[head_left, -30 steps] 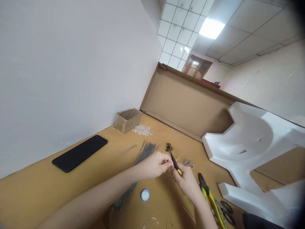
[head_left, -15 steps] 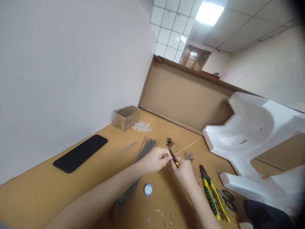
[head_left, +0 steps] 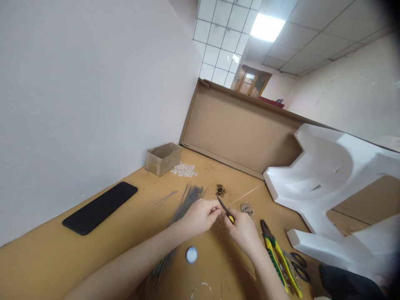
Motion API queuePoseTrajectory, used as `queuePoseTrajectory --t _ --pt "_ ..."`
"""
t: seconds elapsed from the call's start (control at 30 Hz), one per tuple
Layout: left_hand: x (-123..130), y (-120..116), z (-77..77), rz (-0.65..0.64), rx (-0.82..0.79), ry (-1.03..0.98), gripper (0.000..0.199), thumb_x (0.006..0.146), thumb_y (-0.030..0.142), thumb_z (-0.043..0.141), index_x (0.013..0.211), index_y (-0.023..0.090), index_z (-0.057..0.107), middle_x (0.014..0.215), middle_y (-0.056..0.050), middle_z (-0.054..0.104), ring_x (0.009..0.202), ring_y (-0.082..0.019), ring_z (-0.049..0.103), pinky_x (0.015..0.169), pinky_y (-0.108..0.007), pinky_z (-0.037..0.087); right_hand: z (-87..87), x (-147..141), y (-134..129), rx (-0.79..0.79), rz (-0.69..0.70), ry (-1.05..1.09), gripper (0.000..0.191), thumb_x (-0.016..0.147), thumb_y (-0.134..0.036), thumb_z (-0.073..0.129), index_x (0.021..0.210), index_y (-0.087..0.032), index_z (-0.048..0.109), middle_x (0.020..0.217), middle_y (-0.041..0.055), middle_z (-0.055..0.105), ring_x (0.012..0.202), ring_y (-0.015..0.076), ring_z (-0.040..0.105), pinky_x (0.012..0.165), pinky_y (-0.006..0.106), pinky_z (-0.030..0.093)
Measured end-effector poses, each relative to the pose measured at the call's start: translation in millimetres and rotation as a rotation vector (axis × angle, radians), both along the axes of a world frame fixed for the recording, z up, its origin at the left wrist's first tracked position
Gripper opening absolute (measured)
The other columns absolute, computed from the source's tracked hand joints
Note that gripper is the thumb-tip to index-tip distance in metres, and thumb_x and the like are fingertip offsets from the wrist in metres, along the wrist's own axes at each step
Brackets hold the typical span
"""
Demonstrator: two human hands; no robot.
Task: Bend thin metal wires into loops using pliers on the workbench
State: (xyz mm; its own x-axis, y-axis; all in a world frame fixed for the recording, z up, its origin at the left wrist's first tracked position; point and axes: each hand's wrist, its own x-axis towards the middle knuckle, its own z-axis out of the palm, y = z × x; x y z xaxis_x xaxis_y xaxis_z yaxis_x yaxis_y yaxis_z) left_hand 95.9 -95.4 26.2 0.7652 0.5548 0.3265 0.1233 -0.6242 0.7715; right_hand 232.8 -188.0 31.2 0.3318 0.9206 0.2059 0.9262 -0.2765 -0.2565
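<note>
My left hand (head_left: 201, 215) is closed in a pinch near the middle of the table, its fingertips on a small piece too tiny to make out. Right beside it, my right hand (head_left: 242, 228) is wrapped round a small pair of pliers (head_left: 225, 208) with dark jaws and yellow on the handle, the jaws pointing up and left. Under my left forearm lies a bundle of thin grey wires (head_left: 187, 202). Small black rings (head_left: 221, 190) sit just beyond the hands, and a pile of small metal pieces (head_left: 247, 208) lies to their right.
On the table (head_left: 125, 221) are a cardboard box (head_left: 163, 159), clear small pieces (head_left: 184, 169), a black flat object (head_left: 100, 207), a round blue-white item (head_left: 191, 254), large yellow-green pliers (head_left: 279, 258) and scissors (head_left: 299, 266). White foam (head_left: 318, 166) stands at the right.
The view has shifted slightly, so the table things appear a little lower and further left. Both hands stay close together, with the pliers still in my right hand.
</note>
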Motion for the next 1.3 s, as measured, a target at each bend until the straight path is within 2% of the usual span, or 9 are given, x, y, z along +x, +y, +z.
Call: queuePoseTrajectory --t 0.13,0.37,0.5,0.7,0.87,1.03,1.3 --pt "0.3 -0.6 0.1 -0.023 -0.027 0.042 0.022 0.08 0.028 0.042 0.073 0.016 0.06 0.062 0.0 0.061 0.054 -0.01 0.048 0.051 -0.02 0.032 4.6 1.6 -2.4 -0.006 0.067 0.083 0.034 0.082 -0.037 0.038 0.066 -0.019 0.061 0.055 0.0039 0.059 0.052 0.0151 0.051 0.048 0.022 0.026" --pt "1.1 1.6 -4.6 -0.041 -0.097 0.058 0.027 0.081 0.033 0.04 0.073 0.015 0.059 0.058 0.001 0.058 0.049 -0.009 0.045 0.047 -0.019 0.03 5.0 5.8 -2.5 0.006 -0.009 0.094 0.032 0.08 -0.038 0.04 0.062 -0.019 0.058 0.051 0.0017 0.054 0.049 0.014 0.047 0.049 0.022 0.026" --pt "0.4 2.3 -6.2 -0.066 -0.108 0.019 0.029 0.082 0.033 0.038 0.068 0.015 0.056 0.054 0.002 0.052 0.048 -0.008 0.042 0.047 -0.019 0.029 7.3 11.4 -2.3 -0.001 0.097 0.29 0.036 0.081 -0.042 0.038 0.062 -0.016 0.055 0.054 -0.0004 0.052 0.052 0.013 0.047 0.05 0.021 0.029" --pt "2.1 3.4 -5.3 -0.172 -0.308 -0.047 0.024 0.081 0.033 0.041 0.072 0.015 0.054 0.055 0.003 0.05 0.049 -0.008 0.042 0.048 -0.018 0.032 13.1 13.4 -1.8 -0.011 0.21 0.438 0.033 0.082 -0.039 0.037 0.062 -0.016 0.05 0.057 -0.0017 0.051 0.055 0.0119 0.046 0.052 0.021 0.031" --pt "2.4 3.1 -3.8 -0.186 -0.345 -0.071 0.023 0.081 0.033 0.042 0.072 0.015 0.053 0.054 0.003 0.049 0.049 -0.008 0.041 0.049 -0.019 0.032 14.5 10.2 -3.0 -0.008 0.215 0.446 0.035 0.082 -0.039 0.037 0.058 -0.016 0.047 0.053 -0.0027 0.047 0.052 0.011 0.043 0.051 0.021 0.03" --pt "2.1 2.7 -3.2 -0.192 -0.361 -0.065 0.025 0.08 0.033 0.042 0.069 0.015 0.053 0.054 0.003 0.049 0.049 -0.008 0.041 0.049 -0.019 0.032 8.1 11.1 -2.3 0.0 0.195 0.409 0.035 0.081 -0.04 0.038 0.057 -0.016 0.046 0.05 -0.0033 0.046 0.05 0.0107 0.043 0.049 0.02 0.029" --pt "2.7 2.6 -1.4 -0.186 -0.364 -0.054 0.023 0.08 0.033 0.042 0.068 0.015 0.052 0.053 0.004 0.048 0.048 -0.008 0.04 0.048 -0.019 0.031 0.8 11.3 -1.4 0.056 0.16 0.334 0.033 0.081 -0.038 0.037 0.061 -0.016 0.053 0.05 -0.0027 0.047 0.048 0.0109 0.043 0.047 0.019 0.029"
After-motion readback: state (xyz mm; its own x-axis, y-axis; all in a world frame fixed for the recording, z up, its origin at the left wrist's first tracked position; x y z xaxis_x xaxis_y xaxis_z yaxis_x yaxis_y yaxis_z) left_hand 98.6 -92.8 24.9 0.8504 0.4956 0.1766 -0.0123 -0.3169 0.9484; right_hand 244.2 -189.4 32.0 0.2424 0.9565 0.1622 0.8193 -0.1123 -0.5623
